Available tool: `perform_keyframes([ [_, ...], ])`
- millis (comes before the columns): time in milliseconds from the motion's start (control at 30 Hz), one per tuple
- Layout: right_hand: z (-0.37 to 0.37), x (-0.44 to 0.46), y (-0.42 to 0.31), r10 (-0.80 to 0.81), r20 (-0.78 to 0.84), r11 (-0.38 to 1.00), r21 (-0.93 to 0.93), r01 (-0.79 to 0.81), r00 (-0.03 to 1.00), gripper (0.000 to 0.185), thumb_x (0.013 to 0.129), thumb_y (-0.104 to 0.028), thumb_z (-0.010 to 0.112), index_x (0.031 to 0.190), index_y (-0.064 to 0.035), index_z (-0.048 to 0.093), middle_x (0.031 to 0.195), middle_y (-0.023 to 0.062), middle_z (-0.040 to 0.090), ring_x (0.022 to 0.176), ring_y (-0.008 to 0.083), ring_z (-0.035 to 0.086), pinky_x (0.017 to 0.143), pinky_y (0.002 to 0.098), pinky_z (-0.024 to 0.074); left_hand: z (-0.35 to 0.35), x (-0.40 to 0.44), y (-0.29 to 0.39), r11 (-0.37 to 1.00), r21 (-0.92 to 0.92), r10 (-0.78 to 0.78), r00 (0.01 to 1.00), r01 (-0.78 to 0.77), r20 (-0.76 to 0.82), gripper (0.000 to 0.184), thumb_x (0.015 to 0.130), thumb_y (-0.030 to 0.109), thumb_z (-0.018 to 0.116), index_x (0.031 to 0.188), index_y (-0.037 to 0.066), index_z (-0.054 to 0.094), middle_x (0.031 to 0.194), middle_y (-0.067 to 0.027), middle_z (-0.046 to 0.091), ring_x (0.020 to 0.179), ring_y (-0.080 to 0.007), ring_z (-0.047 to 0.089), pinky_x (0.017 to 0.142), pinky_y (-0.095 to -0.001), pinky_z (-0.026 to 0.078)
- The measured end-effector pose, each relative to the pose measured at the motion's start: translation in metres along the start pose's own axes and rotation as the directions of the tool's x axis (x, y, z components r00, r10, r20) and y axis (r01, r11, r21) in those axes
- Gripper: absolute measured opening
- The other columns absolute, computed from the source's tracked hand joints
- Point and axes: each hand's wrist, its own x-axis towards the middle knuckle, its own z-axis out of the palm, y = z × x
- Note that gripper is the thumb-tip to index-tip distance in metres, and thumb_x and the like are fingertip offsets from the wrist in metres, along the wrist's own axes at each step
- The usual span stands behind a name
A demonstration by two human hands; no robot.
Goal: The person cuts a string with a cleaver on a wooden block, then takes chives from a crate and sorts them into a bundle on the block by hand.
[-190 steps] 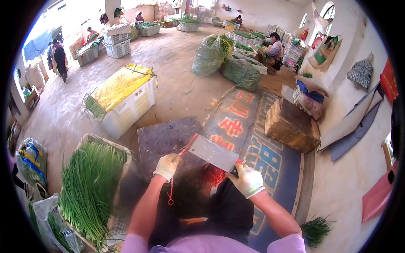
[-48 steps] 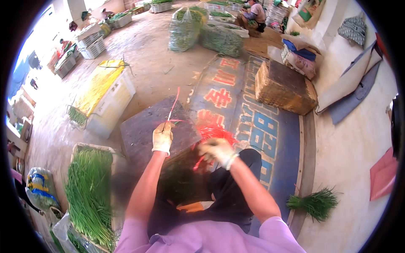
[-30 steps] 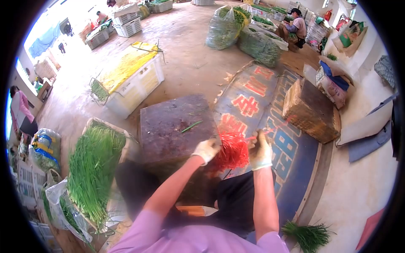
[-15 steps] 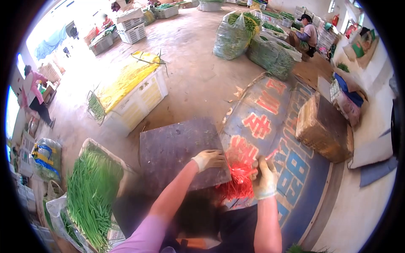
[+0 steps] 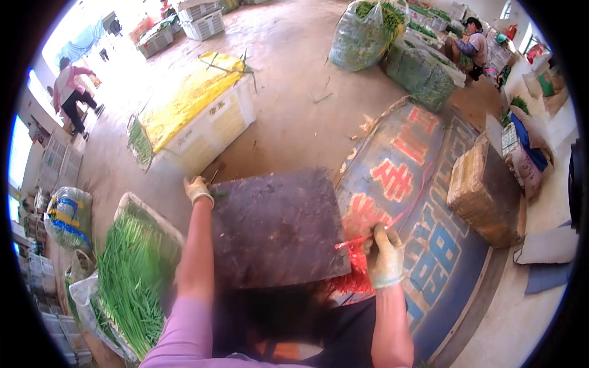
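Observation:
My left hand [image 5: 199,189], in a pale glove, is at the far left corner of a dark, worn board-topped block [image 5: 276,227]. Its fingers look loosely extended past the edge, with nothing visible in them. A small green scrap [image 5: 218,193] lies on the board beside that hand. My right hand [image 5: 385,256], also gloved, pinches a thin red tie strip [image 5: 351,243] to the right of the board. Below and behind the right hand, a bundle of red strips [image 5: 353,279] hangs by the board's right edge, partly hidden.
Green stalks [image 5: 132,270] fill a crate at my left. Ahead stands a white box [image 5: 211,132] under yellow cloth. A lettered sheet [image 5: 423,202] covers the floor at right, with a taped brown box [image 5: 485,190] on it. Bagged greens [image 5: 362,37] and people are farther off.
My left hand has moved from the board's right side to its far left corner. A red strip now stretches out from my right hand. The person at far left has shifted position.

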Motion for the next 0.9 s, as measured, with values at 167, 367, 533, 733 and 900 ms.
perform_keyframes([
  [167, 0.016, 0.016, 0.063, 0.183, -0.097, 0.981, -0.048, -0.188, 0.978, 0.006, 0.091, -0.012, 0.071, 0.093, -0.0068, 0.069, 0.086, 0.0054, 0.068, 0.063, 0.0107, 0.06, 0.053, 0.026, 0.0507, -0.066, -0.067, -0.004, 0.988, -0.105, 0.115, 0.993, -0.114, 0.007, 0.059, 0.092, -0.004, 0.052, 0.147, 0.006, 0.033, 0.108, -0.0056, 0.06, 0.072, -0.0171, 0.062, 0.061, -0.0278, 0.05],
  [367, 0.028, -0.014, 0.2, 0.505, -0.085, 0.863, 0.038, -0.503, 0.859, 0.01, 0.091, -0.012, 0.07, 0.098, -0.0054, 0.067, 0.083, 0.0071, 0.067, 0.07, 0.0183, 0.067, 0.062, 0.0298, 0.06, -0.114, -0.158, -0.013, 0.983, -0.178, -0.042, 0.998, 0.033, -0.046, 0.054, 0.094, -0.003, 0.051, 0.145, 0.007, 0.036, 0.111, -0.0065, 0.061, 0.075, -0.0161, 0.064, 0.06, -0.0254, 0.052],
  [533, 0.054, -0.062, 0.246, 0.566, -0.089, 0.824, 0.022, -0.566, 0.82, 0.02, 0.094, -0.012, 0.067, 0.108, 0.0017, 0.061, 0.092, 0.0129, 0.068, 0.082, 0.0236, 0.069, 0.071, 0.0326, 0.0609, -0.162, -0.199, 0.062, 0.978, -0.197, -0.04, 0.992, 0.063, 0.116, 0.043, 0.095, 0.0, 0.055, 0.136, 0.012, 0.051, 0.107, -0.0057, 0.067, 0.071, -0.0165, 0.066, 0.057, -0.0267, 0.053],
  [733, 0.047, -0.102, 0.237, 0.617, 0.083, 0.777, -0.225, -0.588, 0.783, 0.029, 0.092, -0.011, 0.067, 0.114, 0.0065, 0.059, 0.111, 0.0238, 0.066, 0.099, 0.0346, 0.067, 0.084, 0.0416, 0.0589, -0.236, -0.209, 0.137, 0.975, -0.185, 0.162, 0.958, -0.12, 0.237, 0.032, 0.087, -0.001, 0.063, 0.119, 0.004, 0.066, 0.098, -0.006, 0.071, 0.077, -0.0122, 0.065, 0.065, -0.0259, 0.052],
  [900, 0.037, -0.113, 0.204, 0.664, 0.153, 0.731, -0.34, -0.592, 0.732, 0.019, 0.094, -0.006, 0.064, 0.112, -0.0043, 0.06, 0.096, 0.0149, 0.067, 0.082, 0.0267, 0.068, 0.068, 0.0352, 0.0599, -0.344, -0.205, 0.197, 0.908, 0.036, 0.399, 0.886, -0.418, 0.235, 0.029, 0.089, -0.003, 0.058, 0.117, 0.004, 0.066, 0.096, -0.0053, 0.071, 0.079, -0.0106, 0.066, 0.068, -0.0243, 0.053],
])
